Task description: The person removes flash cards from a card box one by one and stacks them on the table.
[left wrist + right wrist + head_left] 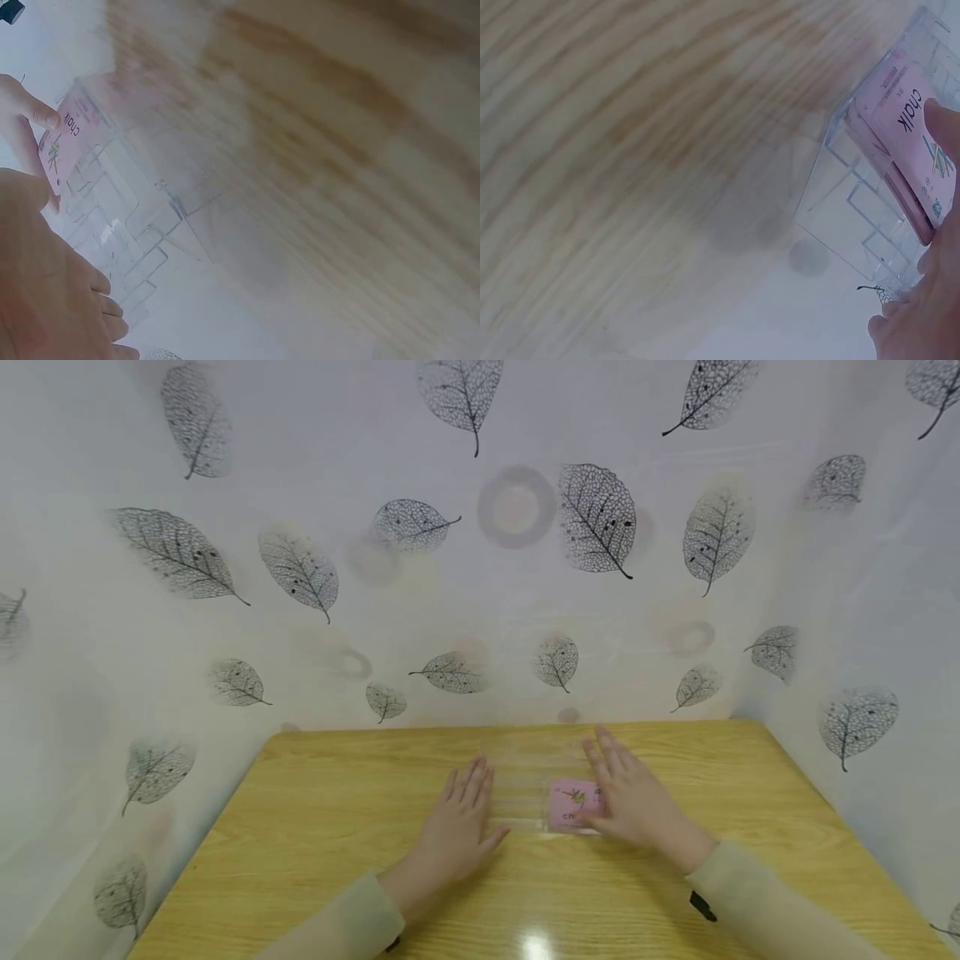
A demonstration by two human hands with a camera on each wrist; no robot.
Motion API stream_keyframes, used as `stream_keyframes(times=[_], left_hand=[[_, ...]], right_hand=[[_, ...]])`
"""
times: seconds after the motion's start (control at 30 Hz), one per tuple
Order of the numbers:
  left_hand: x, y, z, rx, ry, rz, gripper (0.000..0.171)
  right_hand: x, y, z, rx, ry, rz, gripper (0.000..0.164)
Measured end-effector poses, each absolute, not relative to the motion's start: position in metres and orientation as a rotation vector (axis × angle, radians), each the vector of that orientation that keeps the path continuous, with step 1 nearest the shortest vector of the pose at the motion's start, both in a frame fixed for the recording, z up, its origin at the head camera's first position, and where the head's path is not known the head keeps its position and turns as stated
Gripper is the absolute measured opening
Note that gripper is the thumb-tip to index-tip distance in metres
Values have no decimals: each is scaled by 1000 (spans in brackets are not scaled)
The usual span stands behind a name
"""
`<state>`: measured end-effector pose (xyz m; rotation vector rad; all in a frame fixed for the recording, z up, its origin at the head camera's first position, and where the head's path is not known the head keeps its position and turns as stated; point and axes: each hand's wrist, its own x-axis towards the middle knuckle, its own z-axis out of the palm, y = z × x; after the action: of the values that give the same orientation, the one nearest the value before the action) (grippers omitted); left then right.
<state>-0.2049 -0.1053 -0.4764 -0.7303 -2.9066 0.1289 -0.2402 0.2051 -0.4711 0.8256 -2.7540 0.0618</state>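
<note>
Pink chalk box, with its lettering showing, sits at the near right corner of a clear plastic compartment tray; whether it's sunk inside or resting on top, I can't tell. Across it lies the thumb of the right hand, whose fingers stretch out straight along the tray's right side. The left hand lies flat by the left edge, fingers straight, thumb spread, gripping nothing. Beneath is a wood-grain table, backed by a white leaf-print sheet.
</note>
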Motion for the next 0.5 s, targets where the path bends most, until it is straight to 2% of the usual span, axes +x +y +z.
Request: stream_keyframes(times=[0.5], left_hand=[[-200, -116, -477, -678, -2908, 56, 83]], right_hand=[[-236, 185, -475, 841, -2698, 93, 116]])
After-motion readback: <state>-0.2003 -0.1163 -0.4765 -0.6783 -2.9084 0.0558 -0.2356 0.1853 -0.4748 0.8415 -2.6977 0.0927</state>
